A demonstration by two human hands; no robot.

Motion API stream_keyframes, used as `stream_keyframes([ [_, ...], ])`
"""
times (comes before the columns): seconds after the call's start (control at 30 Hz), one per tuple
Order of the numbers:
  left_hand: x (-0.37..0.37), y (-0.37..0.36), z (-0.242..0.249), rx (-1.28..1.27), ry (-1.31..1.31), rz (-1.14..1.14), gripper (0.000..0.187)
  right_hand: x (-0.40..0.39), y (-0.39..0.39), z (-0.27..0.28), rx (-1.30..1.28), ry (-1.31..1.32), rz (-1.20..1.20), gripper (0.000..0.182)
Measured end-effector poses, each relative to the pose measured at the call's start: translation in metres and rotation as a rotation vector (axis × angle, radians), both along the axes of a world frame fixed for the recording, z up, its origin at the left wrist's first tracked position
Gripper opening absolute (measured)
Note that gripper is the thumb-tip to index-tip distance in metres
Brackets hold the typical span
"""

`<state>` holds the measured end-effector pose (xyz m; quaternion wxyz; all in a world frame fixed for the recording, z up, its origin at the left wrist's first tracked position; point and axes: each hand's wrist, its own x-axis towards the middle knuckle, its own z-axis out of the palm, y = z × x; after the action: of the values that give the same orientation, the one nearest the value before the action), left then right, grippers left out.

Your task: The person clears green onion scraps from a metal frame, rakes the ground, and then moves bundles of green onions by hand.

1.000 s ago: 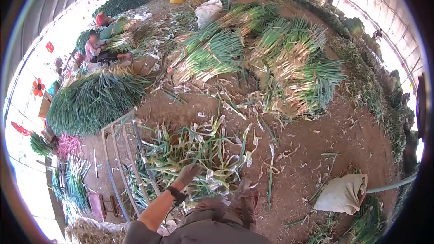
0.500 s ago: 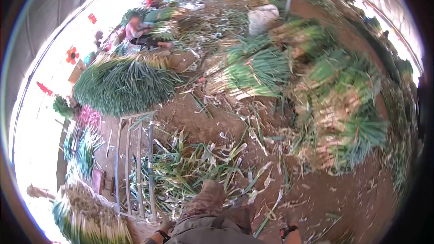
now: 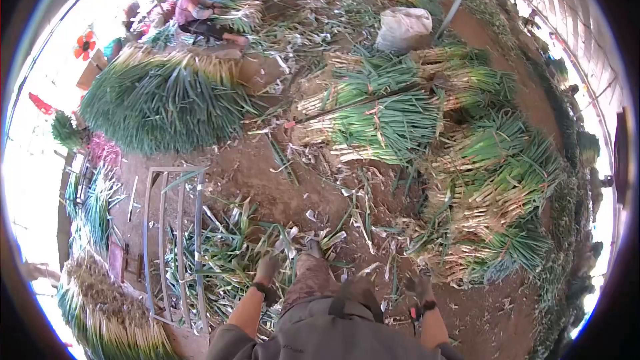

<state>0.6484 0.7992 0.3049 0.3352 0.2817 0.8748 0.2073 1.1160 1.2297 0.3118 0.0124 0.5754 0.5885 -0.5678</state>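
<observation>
Head view: left hand (image 3: 268, 269) has moved forward over loose leaves (image 3: 223, 253).

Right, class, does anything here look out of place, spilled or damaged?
Loose leaves lie strewn on the dirt floor beside the metal frame, untidy against the piled bundles. One green leaf lies across the frame's upper end. This looks like litter; I see no clear damage.

Matt, bare-metal frame (image 3: 199, 240); rough soil (image 3: 257, 177).
</observation>
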Motion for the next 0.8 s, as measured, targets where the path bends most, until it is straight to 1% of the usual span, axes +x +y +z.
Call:
stream_keyframes([
  [0.03,-0.028,0.032,0.04,0.284,-0.402,0.438,0.019,-0.002,0.028,-0.065,0.073,0.045,0.041,0.022],
  [0.07,-0.05,0.056,0.08,0.485,-0.612,0.692,0.021,-0.067,0.031,-0.006,-0.095,0.097,-0.042,0.023],
  [0.1,-0.063,0.071,0.113,0.59,-0.715,0.827,0.025,-0.148,0.029,0.076,-0.257,0.133,-0.133,0.024],
  [0.13,-0.077,0.076,0.12,0.667,-0.645,0.746,0.031,-0.189,0.047,0.08,-0.286,0.19,-0.058,0.025],
  [0.17,-0.086,0.079,0.132,0.679,-0.605,0.757,0.031,-0.228,0.066,0.081,-0.315,0.249,0.015,0.025],
  [0.23,-0.092,0.082,0.157,0.695,-0.533,0.786,0.031,-0.31,0.1,0.071,-0.343,0.232,-0.013,0.03],
  [0.27,-0.09,0.073,0.152,0.619,-0.458,0.794,0.031,-0.349,0.118,0.057,-0.365,0.251,-0.019,0.032],
  [0.33,-0.074,0.065,0.169,0.462,-0.387,0.878,0.032,-0.427,0.144,0.041,-0.368,0.259,-0.043,0.036],
  [0.37,-0.045,0.014,0.101,0.133,-0.076,0.454,0.028,-0.47,0.15,0.036,-0.347,0.252,-0.06,0.039],
  [0.4,-0.02,-0.03,0.039,-0.161,0.315,0.08,0.03,-0.507,0.157,0.019,-0.344,0.322,-0.04,0.04],
  [0.43,-0.007,-0.034,0.027,-0.26,0.34,-0.013,0.03,-0.539,0.167,-0.001,-0.328,0.39,-0.031,0.042],
  [0.47,-0.002,-0.024,0.028,-0.295,0.163,0.08,0.03,-0.567,0.174,-0.018,-0.398,0.409,0.027,0.046],
  [0.5,-0.005,-0.007,0.03,-0.309,-0.044,0.246,0.03,-0.597,0.187,-0.037,-0.455,0.427,0.08,0.05],
  [0.53,-0.01,0.014,0.036,-0.352,-0.21,0.405,0.03,-0.622,0.2,-0.095,-0.271,0.393,0.257,0.048],
  [0.57,-0.024,0.04,0.038,-0.382,-0.288,0.477,0.03,-0.646,0.214,-0.153,-0.07,0.347,0.413,0.046],
  [0.63,-0.054,0.095,0.04,-0.433,-0.374,0.557,0.03,-0.711,0.221,-0.161,-0.114,0.298,0.339,0.038],
  [0.67,-0.07,0.121,0.039,-0.442,-0.391,0.577,0.03,-0.733,0.228,-0.183,-0.227,0.257,0.28,0.04],
  [0.7,-0.084,0.145,0.037,-0.446,-0.41,0.591,0.03,-0.756,0.235,-0.207,-0.334,0.211,0.216,0.053],
  [0.77,-0.109,0.19,0.03,-0.43,-0.43,0.611,0.03,-0.796,0.243,-0.171,-0.409,0.346,0.002,0.046],
  [0.8,-0.119,0.211,0.025,-0.411,-0.435,0.622,0.03,-0.813,0.254,-0.185,-0.414,0.338,-0.027,0.044],
])
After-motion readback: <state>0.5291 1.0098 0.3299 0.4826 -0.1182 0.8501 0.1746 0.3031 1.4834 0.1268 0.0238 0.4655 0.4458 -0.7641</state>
